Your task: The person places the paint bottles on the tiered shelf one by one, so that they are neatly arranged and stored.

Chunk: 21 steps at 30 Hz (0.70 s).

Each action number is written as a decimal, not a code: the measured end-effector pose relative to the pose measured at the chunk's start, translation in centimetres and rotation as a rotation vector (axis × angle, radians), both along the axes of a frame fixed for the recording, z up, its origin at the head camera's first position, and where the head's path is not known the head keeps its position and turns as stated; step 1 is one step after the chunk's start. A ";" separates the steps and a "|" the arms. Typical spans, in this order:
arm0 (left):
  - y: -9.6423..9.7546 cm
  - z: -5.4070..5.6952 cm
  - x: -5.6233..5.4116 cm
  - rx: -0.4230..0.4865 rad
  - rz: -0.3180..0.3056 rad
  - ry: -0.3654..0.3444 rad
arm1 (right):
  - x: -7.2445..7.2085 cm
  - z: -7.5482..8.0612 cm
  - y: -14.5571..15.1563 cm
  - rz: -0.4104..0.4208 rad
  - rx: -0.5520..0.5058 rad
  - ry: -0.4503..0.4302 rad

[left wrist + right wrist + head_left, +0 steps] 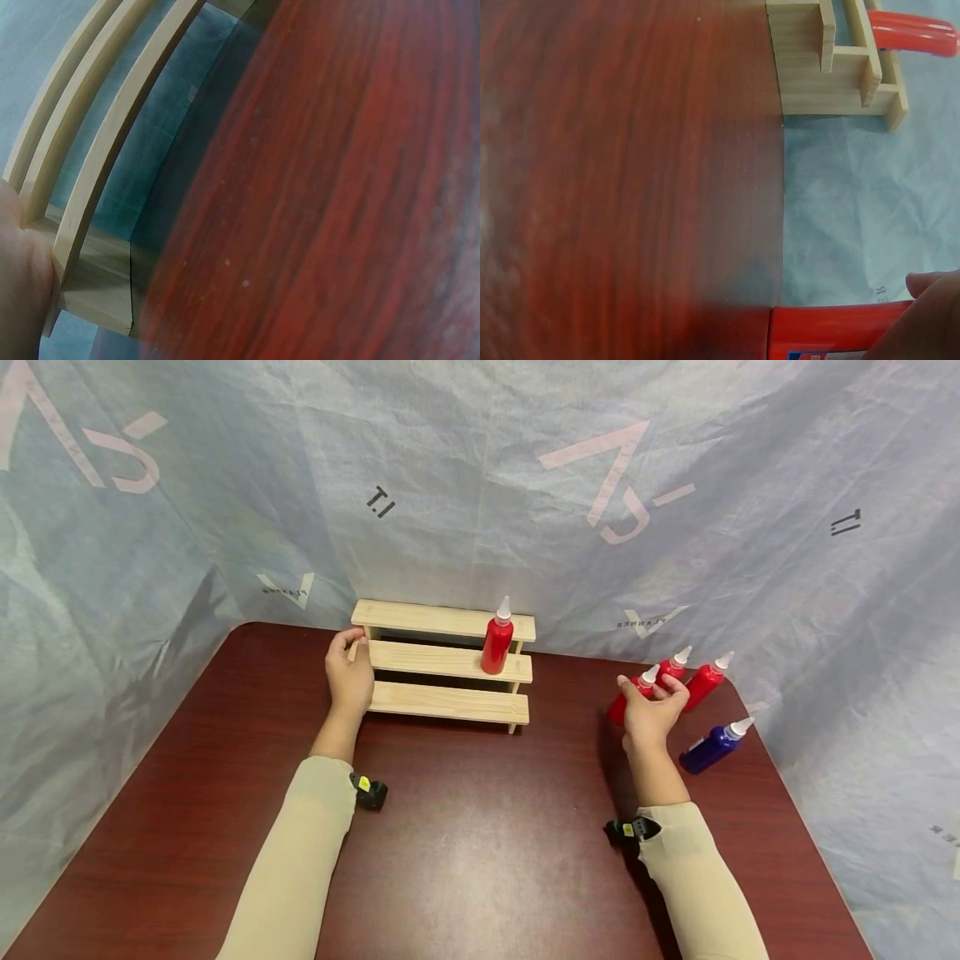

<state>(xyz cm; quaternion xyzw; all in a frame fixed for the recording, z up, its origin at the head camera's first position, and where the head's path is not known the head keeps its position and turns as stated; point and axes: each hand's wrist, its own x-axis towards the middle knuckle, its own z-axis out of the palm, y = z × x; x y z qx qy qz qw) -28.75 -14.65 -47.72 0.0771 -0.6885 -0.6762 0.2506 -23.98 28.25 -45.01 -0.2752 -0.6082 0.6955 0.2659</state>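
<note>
A three-tier wooden shelf (442, 658) stands at the back of the table, with a red squeeze bottle (496, 645) upright on the right of its middle tier. My left hand (350, 672) holds the shelf's left end, its thumb and fingers at the ends of the boards. Over on the right, my right hand (651, 714) grips another red squeeze bottle (840, 330), thumb on one side and fingers on the other; the palm hides part of it. Close behind that hand stand two more red bottles, one nearer (672, 667) and one farther right (703, 687).
A blue squeeze bottle (708, 749) with a white nozzle stands right of my right hand, near the table's right edge. Grey printed cloth (465, 485) hangs behind and beside the dark red wooden table (480, 827).
</note>
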 end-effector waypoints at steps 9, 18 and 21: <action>-0.1 0.1 0.3 0.005 0.007 -0.006 | 0.0 -0.3 0.1 -0.025 -0.024 0.108; 0.1 0.3 0.3 0.034 0.003 0.004 | 0.2 -0.1 0.2 -0.027 -0.010 0.121; 0.2 0.3 0.1 0.029 0.008 -0.001 | 0.2 0.1 0.2 -0.007 -0.032 0.138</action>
